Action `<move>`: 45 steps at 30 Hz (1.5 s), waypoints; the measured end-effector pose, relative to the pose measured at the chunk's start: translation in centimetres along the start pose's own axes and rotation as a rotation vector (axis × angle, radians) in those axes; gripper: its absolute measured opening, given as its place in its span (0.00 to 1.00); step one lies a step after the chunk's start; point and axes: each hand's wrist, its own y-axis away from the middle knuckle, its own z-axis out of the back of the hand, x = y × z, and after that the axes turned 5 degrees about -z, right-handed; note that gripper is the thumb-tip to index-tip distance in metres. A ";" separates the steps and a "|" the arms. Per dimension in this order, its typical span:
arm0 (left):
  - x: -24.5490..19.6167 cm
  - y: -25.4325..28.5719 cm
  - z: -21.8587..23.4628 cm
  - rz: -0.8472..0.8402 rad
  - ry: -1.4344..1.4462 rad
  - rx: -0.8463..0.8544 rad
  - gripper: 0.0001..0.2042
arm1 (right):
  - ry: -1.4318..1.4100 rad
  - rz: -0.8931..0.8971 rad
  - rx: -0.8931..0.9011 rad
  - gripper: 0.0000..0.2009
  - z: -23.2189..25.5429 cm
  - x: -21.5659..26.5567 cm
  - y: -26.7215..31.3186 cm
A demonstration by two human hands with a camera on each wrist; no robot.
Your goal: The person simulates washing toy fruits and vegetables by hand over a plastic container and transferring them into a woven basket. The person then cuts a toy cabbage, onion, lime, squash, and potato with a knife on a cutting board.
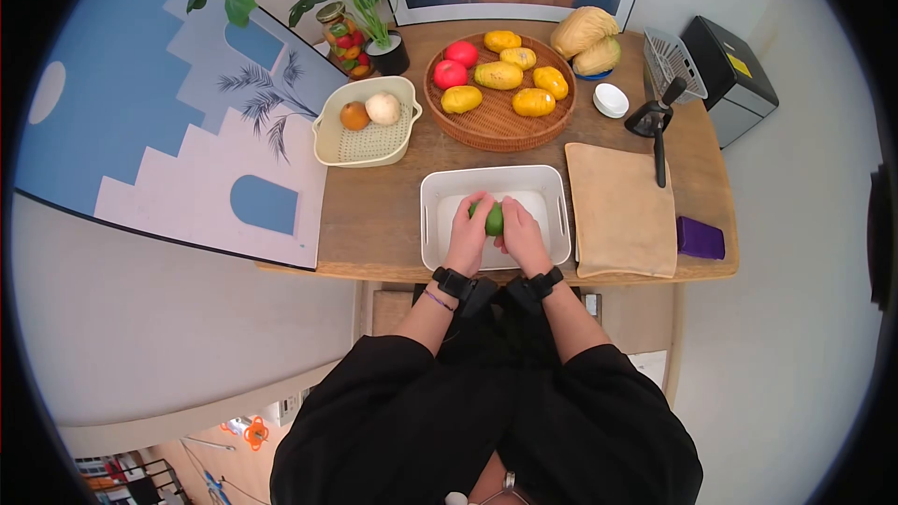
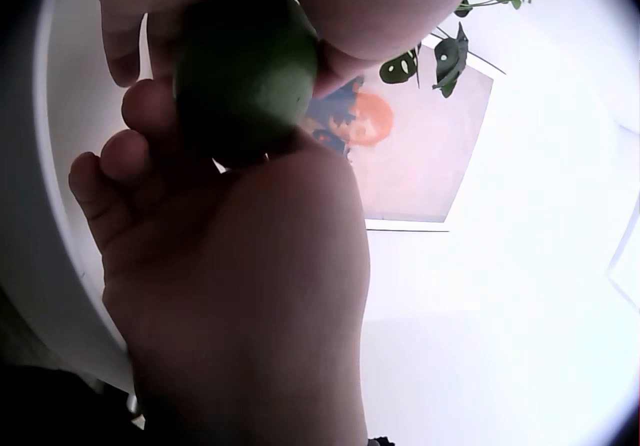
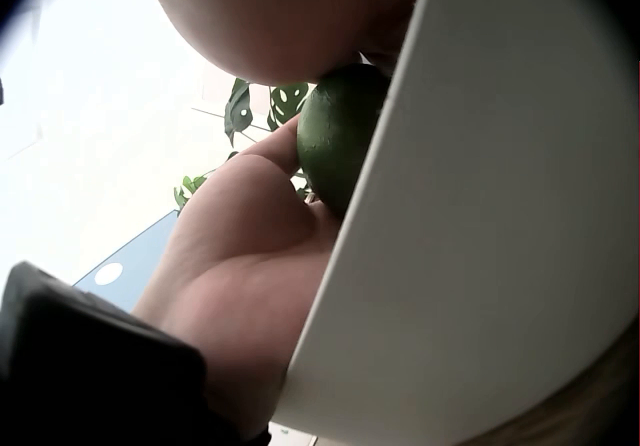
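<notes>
Both hands hold a smooth, rounded dark green fruit point(image 1: 494, 222) over the white rectangular basin point(image 1: 538, 180). My left hand point(image 1: 467, 236) grips it from the left, and my right hand point(image 1: 525, 236) from the right. Seen in the left wrist view, the green fruit point(image 2: 247, 76) sits at the left hand's fingers, with the palm point(image 2: 240, 256) below it. From the right wrist, the basin's wall point(image 3: 490, 166) hides part of the fruit point(image 3: 340, 136).
Behind the basin stands a round wicker tray point(image 1: 496, 138) with several yellow and red fruits. A cream basket point(image 1: 365, 154) holds two round items. To the right lie a tan board point(image 1: 622, 215), a purple box point(image 1: 701, 238) and a black-handled tool point(image 1: 660, 159). A white bowl point(image 1: 611, 101) sits behind.
</notes>
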 end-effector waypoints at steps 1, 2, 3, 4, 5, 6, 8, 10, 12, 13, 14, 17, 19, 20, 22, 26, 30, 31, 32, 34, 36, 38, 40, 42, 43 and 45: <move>0.1 -0.2 0.2 0.061 0.037 -0.025 0.20 | 0.050 -0.032 0.004 0.22 0.0 0.3 0.1; 0.3 -0.3 0.3 0.123 0.074 -0.050 0.20 | 0.053 -0.032 0.005 0.22 -0.2 0.3 0.0; 0.3 -0.3 0.2 0.124 0.076 -0.051 0.20 | 0.042 0.030 -0.009 0.22 -0.4 0.2 0.1; 0.3 -0.2 0.0 0.075 0.096 -0.085 0.20 | 0.030 0.092 -0.023 0.22 -0.6 0.1 0.0; 0.3 -0.1 0.0 0.026 0.117 -0.120 0.20 | 0.032 0.090 -0.022 0.22 -0.7 -0.4 -0.2; 0.1 0.1 -0.1 0.028 0.119 -0.123 0.20 | 0.145 0.194 -0.051 0.23 -0.8 -1.3 -0.6; -0.4 0.4 -0.1 0.065 0.092 -0.097 0.21 | 0.260 0.298 -0.078 0.24 -1.1 -2.8 -1.6; 0.9 -0.3 0.9 0.023 0.073 -0.080 0.20 | 0.238 0.357 -0.121 0.24 -1.2 -3.1 -2.1; 1.2 -0.3 1.0 -0.018 0.056 -0.062 0.20 | 0.153 0.155 -0.015 0.23 -0.6 -0.5 -0.5; -0.2 0.3 0.1 -0.018 0.000 -0.026 0.19 | 0.065 -0.047 0.089 0.23 -0.4 0.8 0.2; -1.1 0.7 -0.5 -0.018 -0.057 0.010 0.19 | 0.067 -0.049 0.087 0.23 -0.1 0.9 0.2; -1.4 1.2 -1.2 -0.063 -0.034 -0.010 0.18 | 0.019 -0.116 0.086 0.22 0.5 0.7 -0.1; -1.2 1.0 -1.1 -0.013 -0.006 -0.050 0.18 | -0.035 -0.038 0.047 0.22 0.2 -0.4 -0.8; -1.1 0.8 -0.9 0.036 0.018 -0.088 0.18 | -0.034 -0.039 0.047 0.22 -0.2 -0.9 -1.0; -0.4 0.5 -0.2 0.073 0.053 -0.065 0.19 | 0.044 0.300 -0.124 0.22 -1.1 -2.1 -1.5; 0.4 -0.1 0.6 0.145 0.094 0.026 0.19 | 0.269 0.542 -0.174 0.22 -1.0 -3.6 -2.6; -0.8 0.7 -0.6 0.031 0.130 0.021 0.20 | 0.070 0.054 0.013 0.23 -0.3 0.9 0.4; -1.0 1.0 -0.8 -0.013 0.102 0.062 0.19 | 0.001 0.027 0.048 0.24 0.0 1.0 0.4; -1.2 1.2 -0.9 -0.057 0.074 0.103 0.19 | 0.000 0.026 0.048 0.24 0.2 0.3 0.0; -1.9 1.6 -1.3 -0.049 0.099 0.099 0.19 | -0.034 0.047 0.020 0.24 0.2 -0.8 -0.9; -1.9 1.6 -1.3 -0.041 0.126 0.096 0.19 | -0.072 0.061 0.007 0.24 0.2 -1.0 -1.0; -1.4 1.0 -0.6 0.088 0.113 0.018 0.18 | -0.110 0.075 -0.008 0.24 -0.4 -1.3 -1.2; -1.1 0.5 0.0 0.132 0.141 0.013 0.19 | 0.078 0.414 -0.188 0.23 -1.3 -2.9 -2.4; -0.5 0.2 0.3 0.176 0.170 0.007 0.20 | 0.105 0.465 -0.176 0.21 -1.3 -3.3 -2.7; 0.0 0.1 0.3 0.110 0.143 0.027 0.20 | 0.131 0.515 -0.164 0.19 -1.3 -3.1 -2.6; -0.1 0.3 0.3 0.046 0.115 0.047 0.21 | 0.103 0.306 -0.073 0.19 -0.8 -0.9 -0.9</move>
